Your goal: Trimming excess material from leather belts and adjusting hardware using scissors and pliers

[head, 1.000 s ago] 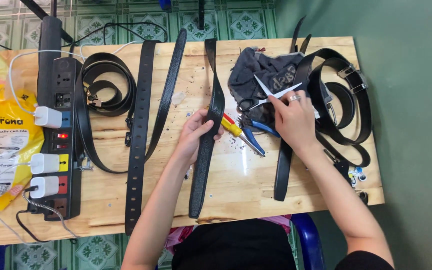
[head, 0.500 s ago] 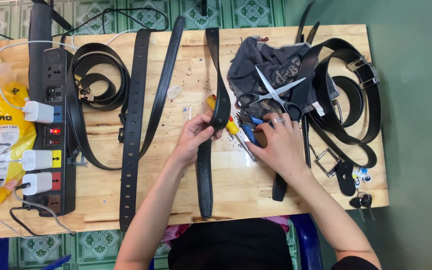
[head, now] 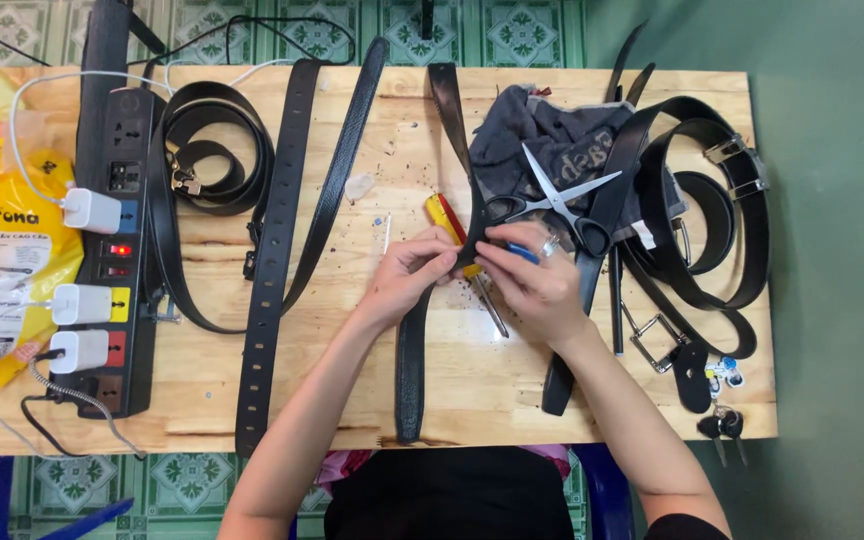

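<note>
A long black leather belt [head: 412,370] runs down the middle of the wooden table [head: 332,400]. My left hand [head: 407,280] and my right hand [head: 532,280] both pinch it at its bend near the table's centre. Scissors [head: 552,200] lie open on a dark grey cloth [head: 542,135] just beyond my right hand. A yellow-and-red handled screwdriver [head: 444,215] lies under the belt between my hands. A blue-handled tool [head: 522,253] shows partly under my right fingers.
Two flat black belts [head: 272,260] and a coiled one [head: 207,150] lie at the left, beside a black power strip [head: 112,230] with white chargers. More coiled belts with buckles [head: 712,200] lie at the right. Keys [head: 722,425] rest near the right front corner. A yellow bag [head: 2,240] is far left.
My right hand has let the scissors lie on the cloth and come down to the belt, joining my left hand. The view has shifted closer over the table.
</note>
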